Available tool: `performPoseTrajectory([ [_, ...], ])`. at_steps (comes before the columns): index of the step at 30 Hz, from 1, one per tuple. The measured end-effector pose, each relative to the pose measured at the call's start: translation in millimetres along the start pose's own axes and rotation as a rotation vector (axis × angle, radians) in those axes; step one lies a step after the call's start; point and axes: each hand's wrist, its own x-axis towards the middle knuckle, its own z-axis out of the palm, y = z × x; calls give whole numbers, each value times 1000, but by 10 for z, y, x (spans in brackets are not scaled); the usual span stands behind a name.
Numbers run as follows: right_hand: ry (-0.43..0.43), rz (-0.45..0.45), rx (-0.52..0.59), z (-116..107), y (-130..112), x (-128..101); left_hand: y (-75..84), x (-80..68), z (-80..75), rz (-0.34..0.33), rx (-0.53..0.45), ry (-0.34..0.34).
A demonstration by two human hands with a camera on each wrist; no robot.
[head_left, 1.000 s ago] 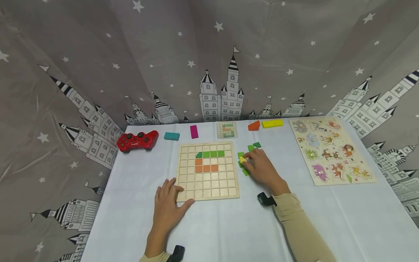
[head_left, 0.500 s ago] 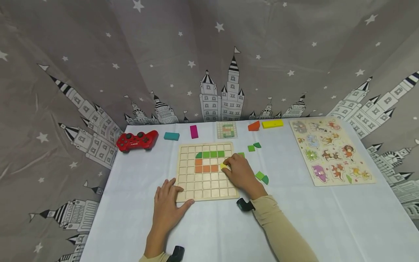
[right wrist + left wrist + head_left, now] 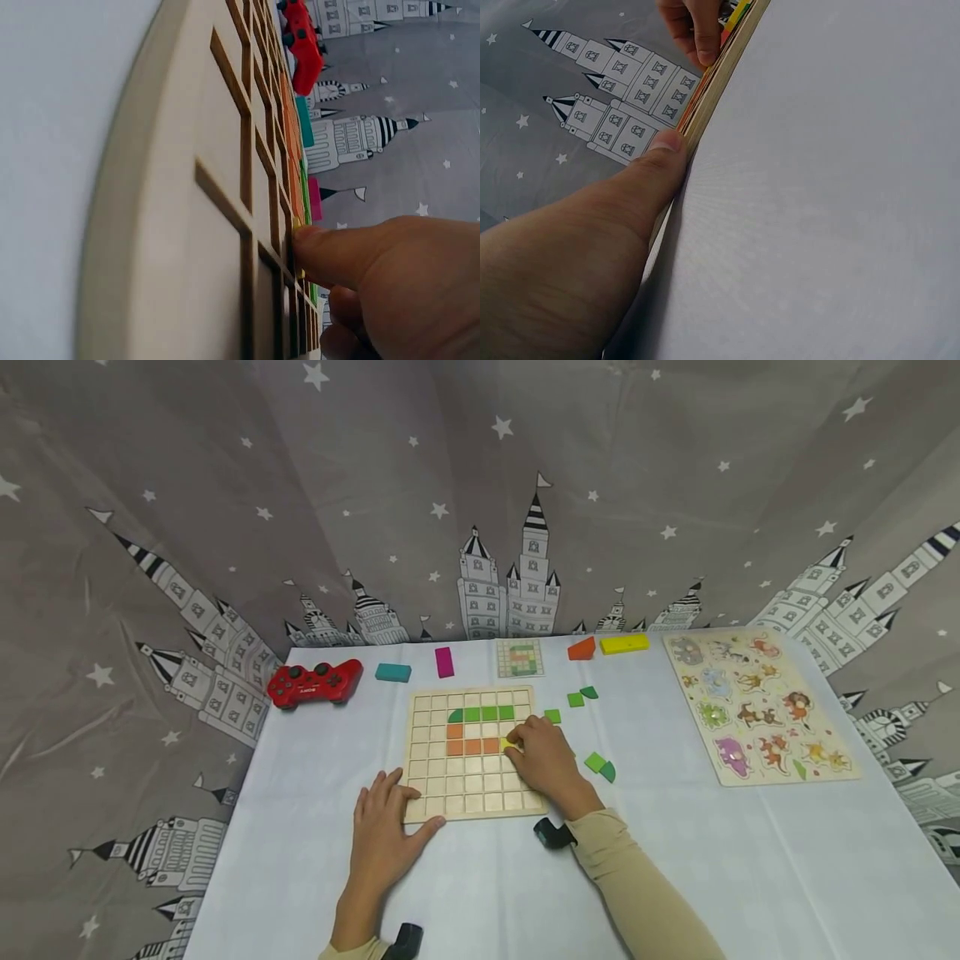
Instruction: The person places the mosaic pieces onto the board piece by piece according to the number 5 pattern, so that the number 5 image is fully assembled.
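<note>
Our right hand (image 3: 550, 762) pinched a yellow tile (image 3: 511, 744) at its fingertips over the grid board (image 3: 474, 793); our left hand (image 3: 384, 827), fingers spread, pressed the board's corner.

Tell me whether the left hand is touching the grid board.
Touching. In the head view the left hand lies on the board at its near left corner; the left wrist view shows the thumb against its edge.

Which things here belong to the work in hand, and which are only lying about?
In use:
- wooden grid board, steadied by the left hand
- yellow tile, pressed in by the right hand
- loose green tiles
- pattern card

Lying about:
- red game controller
- animal puzzle board
- teal block
- magenta block
</note>
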Motion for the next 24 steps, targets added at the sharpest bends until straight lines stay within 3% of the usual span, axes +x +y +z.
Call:
performPoseTrajectory([
  [11,6,39,3,-8,74,-51,3,2,6,8,-4,13],
  [17,41,73,73,-152,331,-203,21,5,4,4,-3,0],
  [24,75,163,36,-301,658,-394,15,-8,-1,-2,9,2],
])
